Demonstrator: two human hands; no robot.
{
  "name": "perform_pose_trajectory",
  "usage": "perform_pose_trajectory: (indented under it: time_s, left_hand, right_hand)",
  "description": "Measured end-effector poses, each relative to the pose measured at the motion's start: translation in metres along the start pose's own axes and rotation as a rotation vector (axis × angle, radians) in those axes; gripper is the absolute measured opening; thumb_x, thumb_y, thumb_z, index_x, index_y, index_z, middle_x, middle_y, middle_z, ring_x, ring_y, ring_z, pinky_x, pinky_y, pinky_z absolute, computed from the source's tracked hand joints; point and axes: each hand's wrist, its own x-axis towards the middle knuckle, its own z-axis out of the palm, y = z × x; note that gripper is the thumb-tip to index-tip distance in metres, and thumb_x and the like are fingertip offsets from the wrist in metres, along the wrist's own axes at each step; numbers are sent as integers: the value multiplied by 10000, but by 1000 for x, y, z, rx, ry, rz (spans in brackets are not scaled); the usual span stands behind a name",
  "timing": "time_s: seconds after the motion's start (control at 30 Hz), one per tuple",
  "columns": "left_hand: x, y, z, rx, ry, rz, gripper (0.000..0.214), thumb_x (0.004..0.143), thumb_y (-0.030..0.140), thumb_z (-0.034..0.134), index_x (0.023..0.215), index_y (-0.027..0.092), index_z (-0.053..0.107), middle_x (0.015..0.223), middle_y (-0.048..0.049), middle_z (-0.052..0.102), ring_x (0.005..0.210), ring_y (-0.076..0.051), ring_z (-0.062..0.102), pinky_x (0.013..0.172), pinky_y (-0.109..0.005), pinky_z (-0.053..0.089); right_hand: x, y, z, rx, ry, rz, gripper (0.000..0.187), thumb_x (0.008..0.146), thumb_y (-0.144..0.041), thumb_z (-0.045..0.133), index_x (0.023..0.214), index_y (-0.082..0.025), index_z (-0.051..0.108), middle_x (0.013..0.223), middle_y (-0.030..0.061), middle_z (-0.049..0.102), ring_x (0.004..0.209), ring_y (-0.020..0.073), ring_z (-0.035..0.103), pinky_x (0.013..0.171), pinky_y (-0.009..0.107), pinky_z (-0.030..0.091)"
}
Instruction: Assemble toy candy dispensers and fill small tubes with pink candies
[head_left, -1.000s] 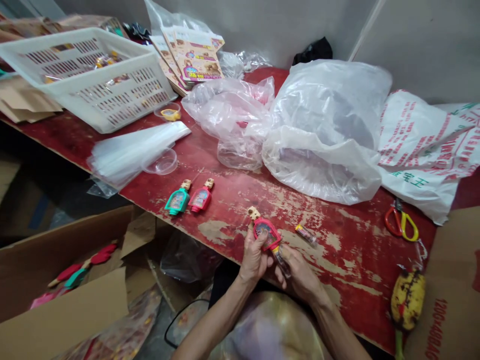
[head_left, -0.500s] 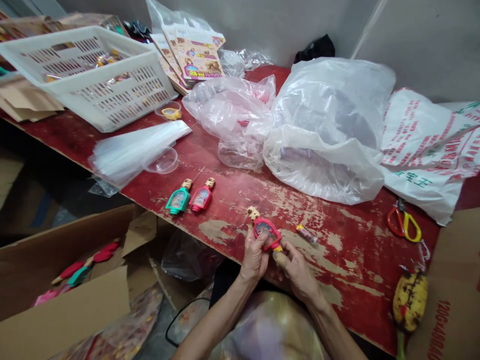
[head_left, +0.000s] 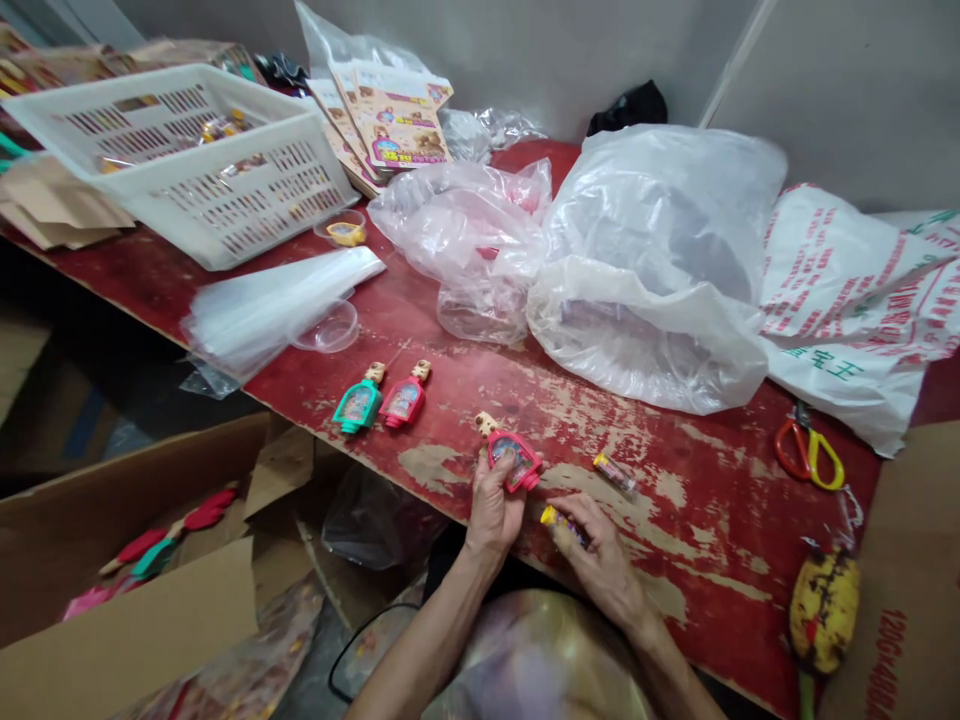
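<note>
The head-worn camera looks forward and down from just behind the near edge of the long, red-painted wooden counter (head_left: 712, 480), close above the left hand (head_left: 493, 510) and right hand (head_left: 600, 560) at 6 o'clock. A white slatted plastic crate (head_left: 247, 205) sits at 10 o'clock.

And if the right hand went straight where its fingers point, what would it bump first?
The right hand would probably meet the red plastic toy held in the left hand first, though depth is unclear.
</note>
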Motion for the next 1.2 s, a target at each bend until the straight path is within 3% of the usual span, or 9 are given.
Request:
perform_pose_trajectory:
  time_s: [0.07, 0.3, 0.47, 0.6, 0.73, 0.87, 1.0, 1.1, 1.2]
  left_hand:
    - [0, 0, 0, 9, 17, 28, 431, 559, 210, 793, 886, 200, 513, 720, 39, 621, 651, -170, 655, 664, -334, 539]
    - [-7, -11, -1, 121, 68, 135, 363, 624, 216, 731, 890, 198, 484, 684, 68, 545, 532, -66, 521, 520, -191, 456]
    - [-8, -17, -6, 167, 37, 164, 359, 659, 236, 713, 948, 175, 508, 748, 35, 547, 599, -68, 510, 561, -189, 456]
    - [-9, -16, -8, 134, 55, 158, 373, 643, 267, 729, 929, 172, 509, 734, 32, 539, 584, -76, 504, 541, -199, 454]
    - [-8, -13, -11, 106, 55, 177, 368, 629, 262, 743, 905, 174, 516, 744, 33, 548, 608, -78, 524, 575, -204, 469]
    - [-5, -6, -13, 63, 84, 161, 385, 597, 232, 759, 882, 183, 504, 707, 48, 559, 557, -72, 533, 546, -197, 460]
    - [-1, 4, -10, 7, 76, 101, 414, 563, 220, 781, 854, 192, 488, 683, 51, 592, 544, -96, 582, 539, -216, 477]
    - [2, 8, -9, -31, 57, 47, 412, 547, 197, 796, 852, 179, 520, 673, 42, 616, 551, -107, 601, 531, -215, 487]
    - [3, 6, -7, -55, 45, -19, 364, 564, 181, 791, 842, 163, 557, 668, 29, 637, 561, -113, 610, 537, -222, 509]
  right_hand:
    - [-3, -3, -4, -251, -7, -83, 222, 889, -296, 471, 1048, -219, 606, 948, 49, 601, 896, 185, 571, 799, 307, 460]
    - [-6, 12, -11, -1264, 16, -188, 127, 834, -192, 505, 773, -224, 613, 791, 50, 644, 568, 174, 600, 471, 267, 377]
    - [11, 22, -3, -1475, -94, -143, 307, 784, 19, 440, 744, -206, 644, 736, 48, 671, 540, 183, 646, 440, 259, 377]
    - [12, 26, -5, -1450, -187, -169, 291, 770, 12, 454, 762, -210, 642, 755, 47, 680, 553, 195, 665, 426, 253, 393]
    - [9, 35, -4, -1357, -162, -232, 232, 805, -68, 457, 803, -220, 633, 778, 56, 670, 566, 192, 654, 455, 260, 411]
    - [15, 30, -3, -1144, -154, -110, 212, 851, -141, 430, 791, -188, 628, 832, 85, 658, 580, 191, 628, 494, 278, 413]
    - [18, 11, -19, -339, -217, 40, 214, 855, -358, 506, 802, -197, 636, 771, 39, 642, 680, 178, 594, 621, 281, 454]
    - [11, 10, -23, 300, -76, 275, 384, 792, -516, 589, 990, -188, 619, 679, 2, 595, 560, 131, 514, 516, 240, 413]
    - [3, 17, -12, 634, 72, 326, 470, 720, -482, 706, 1064, -184, 591, 743, 0, 599, 616, 119, 521, 570, 232, 440]
